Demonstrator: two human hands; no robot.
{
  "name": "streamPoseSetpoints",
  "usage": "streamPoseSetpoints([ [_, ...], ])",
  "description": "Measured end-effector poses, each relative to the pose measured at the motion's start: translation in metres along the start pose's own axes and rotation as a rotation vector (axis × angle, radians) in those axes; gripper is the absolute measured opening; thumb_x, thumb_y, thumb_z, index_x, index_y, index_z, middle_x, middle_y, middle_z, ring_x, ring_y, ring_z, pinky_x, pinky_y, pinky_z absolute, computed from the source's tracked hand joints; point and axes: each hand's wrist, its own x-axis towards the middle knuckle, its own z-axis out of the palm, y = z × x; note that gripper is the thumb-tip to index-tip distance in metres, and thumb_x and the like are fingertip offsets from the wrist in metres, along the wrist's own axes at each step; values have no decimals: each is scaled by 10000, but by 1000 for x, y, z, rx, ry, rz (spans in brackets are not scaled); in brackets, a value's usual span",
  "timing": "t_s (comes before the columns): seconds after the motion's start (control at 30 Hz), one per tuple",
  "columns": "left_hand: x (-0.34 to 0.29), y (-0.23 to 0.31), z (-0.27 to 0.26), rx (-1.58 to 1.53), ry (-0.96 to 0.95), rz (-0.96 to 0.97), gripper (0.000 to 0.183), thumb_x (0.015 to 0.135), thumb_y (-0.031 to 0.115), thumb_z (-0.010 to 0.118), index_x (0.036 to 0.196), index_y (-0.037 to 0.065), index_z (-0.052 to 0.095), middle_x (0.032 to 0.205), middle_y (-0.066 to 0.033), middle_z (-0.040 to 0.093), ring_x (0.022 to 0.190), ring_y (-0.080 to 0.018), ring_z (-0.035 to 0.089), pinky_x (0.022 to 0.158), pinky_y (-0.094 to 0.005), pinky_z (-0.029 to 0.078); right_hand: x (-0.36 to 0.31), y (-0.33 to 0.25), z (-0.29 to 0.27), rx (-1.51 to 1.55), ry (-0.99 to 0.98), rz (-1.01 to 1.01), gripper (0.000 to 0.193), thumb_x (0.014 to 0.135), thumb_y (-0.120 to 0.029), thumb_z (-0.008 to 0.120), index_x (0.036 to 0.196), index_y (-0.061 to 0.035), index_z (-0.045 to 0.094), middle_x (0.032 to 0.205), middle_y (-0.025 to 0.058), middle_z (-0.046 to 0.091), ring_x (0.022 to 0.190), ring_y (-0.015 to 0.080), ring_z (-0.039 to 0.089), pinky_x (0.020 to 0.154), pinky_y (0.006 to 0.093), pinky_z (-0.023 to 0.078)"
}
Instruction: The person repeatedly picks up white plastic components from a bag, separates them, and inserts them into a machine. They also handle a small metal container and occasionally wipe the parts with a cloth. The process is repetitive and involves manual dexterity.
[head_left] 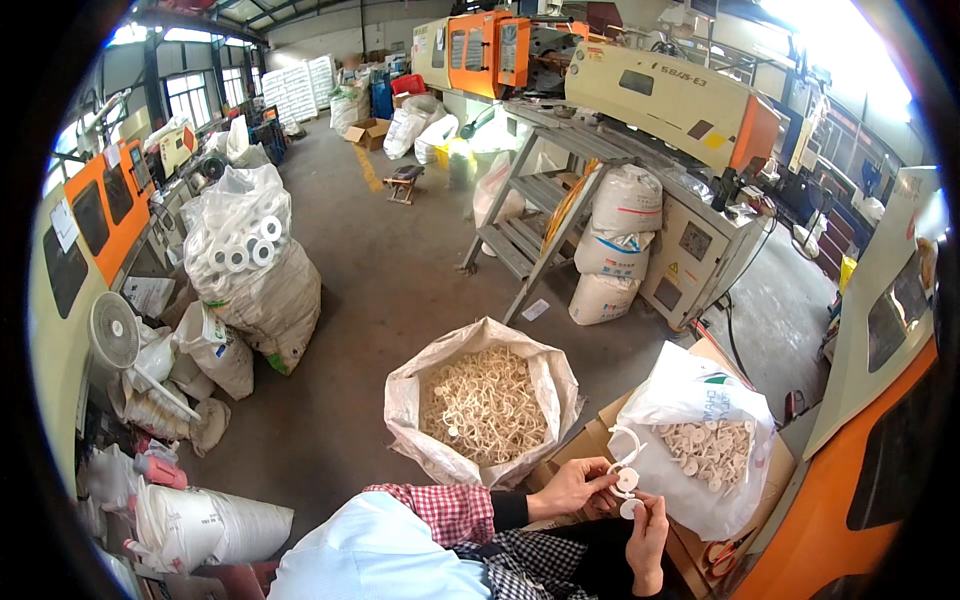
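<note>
My left hand [572, 487] and my right hand [646, 535] both grip a white moulded plastic piece [625, 472] with round discs on a curved runner, held over my lap. In front of me stands an open woven sack [410, 400] filled with cream plastic runner scrap [484, 405]. To the right, a white plastic bag [680, 390] sits in a cardboard box [590, 440] and holds several round cream discs [708, 448]. My right hand is beside this bag.
Stacked full sacks [612, 250] lean by metal steps [530, 210]. Orange and cream moulding machines [660, 90] line the right and back. A clear bag of white rings [245, 250], a fan [115, 332] and more sacks crowd the left. Red-handled scissors [722, 552] lie at lower right.
</note>
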Motion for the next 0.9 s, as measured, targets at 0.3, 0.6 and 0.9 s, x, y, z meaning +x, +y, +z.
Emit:
streamPoseSetpoints([
  [0.3, -10, 12, 8, 257, 76, 318, 135, 911, 104, 531, 946, -18, 578, 733, -28, 601, 634, -73, 578, 587, -218, 485, 3, 1, 7, 252, -58, 203, 194, 949, -128, 418, 835, 15, 483, 726, 84, 578, 582, 130, 505, 550, 245, 413],
  [0.6, 2, 35, 11, 171, 237, 212, 168, 932, 122, 488, 863, -8, 570, 711, -69, 616, 615, -123, 612, 553, -246, 500, 69, 81, -29, 515, 319, 507, 311, 919, -354, 493, 794, -70, 511, 669, 12, 532, 579, 87, 503, 500, 230, 393],
  [0.9, 14, 23, 18, 312, 66, 189, 173, 931, 171, 508, 920, 5, 554, 717, -44, 604, 549, -89, 562, 492, -198, 451, 68, 15, -43, 207, -176, -67, 302, 788, 41, 593, 1083, -27, 590, 1022, 110, 583, 848, 179, 610, 703, 271, 500],
])
